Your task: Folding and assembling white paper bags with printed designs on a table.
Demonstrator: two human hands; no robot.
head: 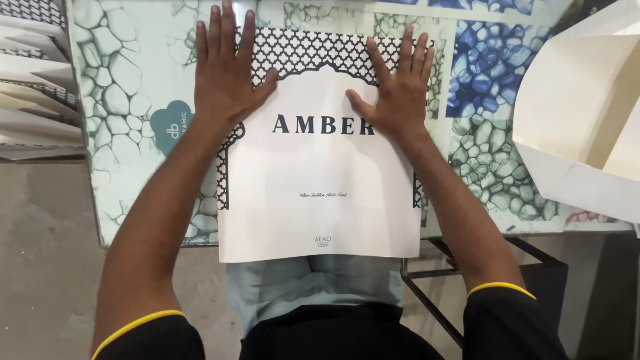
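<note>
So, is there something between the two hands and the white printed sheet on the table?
Nothing visible. The left hand and the right hand both lie flat, fingers spread, directly on the upper part of the white printed sheet, which rests on the patterned table and overhangs its near edge.

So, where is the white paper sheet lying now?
In the head view, the white sheet lies mid-table under the left hand and right hand, its near edge overhanging.

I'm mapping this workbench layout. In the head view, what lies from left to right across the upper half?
Stack of folded paper sheets → left hand → right hand → blue cell-patterned panel of the tabletop → large folded cream paper piece.
</note>
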